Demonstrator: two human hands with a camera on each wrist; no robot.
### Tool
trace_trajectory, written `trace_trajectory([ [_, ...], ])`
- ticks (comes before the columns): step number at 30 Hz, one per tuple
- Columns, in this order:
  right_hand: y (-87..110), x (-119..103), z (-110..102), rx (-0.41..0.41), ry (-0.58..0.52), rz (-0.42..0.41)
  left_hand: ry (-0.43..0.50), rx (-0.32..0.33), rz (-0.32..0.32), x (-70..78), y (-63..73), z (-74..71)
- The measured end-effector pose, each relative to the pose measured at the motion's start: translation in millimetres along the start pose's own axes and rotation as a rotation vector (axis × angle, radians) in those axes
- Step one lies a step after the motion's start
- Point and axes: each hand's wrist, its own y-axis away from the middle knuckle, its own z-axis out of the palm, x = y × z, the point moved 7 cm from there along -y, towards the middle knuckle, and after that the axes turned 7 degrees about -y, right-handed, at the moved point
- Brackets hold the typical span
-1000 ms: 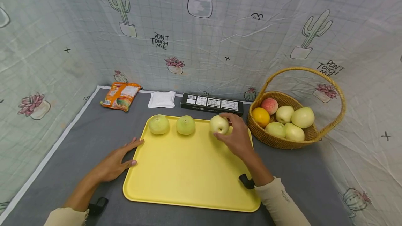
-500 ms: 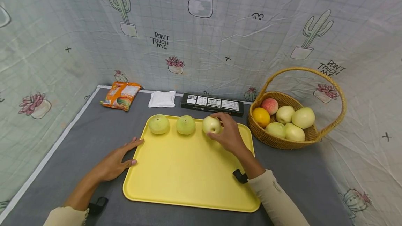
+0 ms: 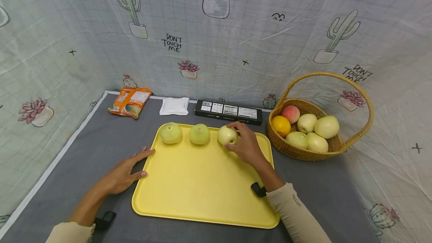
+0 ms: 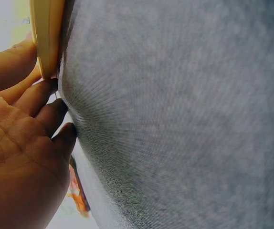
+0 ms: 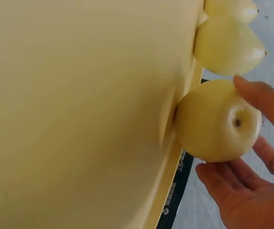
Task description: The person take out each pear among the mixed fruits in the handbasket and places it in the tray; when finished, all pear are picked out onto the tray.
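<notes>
Soft light, diffuse shadow across the yellow tray (image 5: 75,105), washed-out left-wrist corner.

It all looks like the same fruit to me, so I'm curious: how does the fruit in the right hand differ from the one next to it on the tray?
The right hand grips the held fruit; the neighbouring fruit sits untouched on the tray. The held fruit's dimple faces sideways, while the neighbouring fruit's stem tip points up. The held fruit looks paler, the neighbouring fruit greener. Both are rounded and smooth.
</notes>
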Motion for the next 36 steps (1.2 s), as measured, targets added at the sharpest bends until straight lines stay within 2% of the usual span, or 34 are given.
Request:
trace_trajectory([
  [10,2.4,2.5,-3.9,0.013,-0.019,0.047,0.001,0.012,0.029,1.4,0.9,-0.4],
  [18,6.4,0.2,-7.2,0.001,0.012,0.068,0.019,0.008,0.035,0.4,0.8,-0.2],
  [24,8.1,4.4,-9.1,-0.021,0.055,0.129,0.026,0.008,0.058,0.0,0.6,-0.2],
  [31,-1.7,-0.3,-3.1,-0.017,0.074,0.077,0.03,0.006,0.055,-0.2,0.8,-0.7],
  [36,-6.9,-1.8,0.2,0.004,0.086,0.086,0.027,0.014,0.068,-0.2,0.9,-0.6],
])
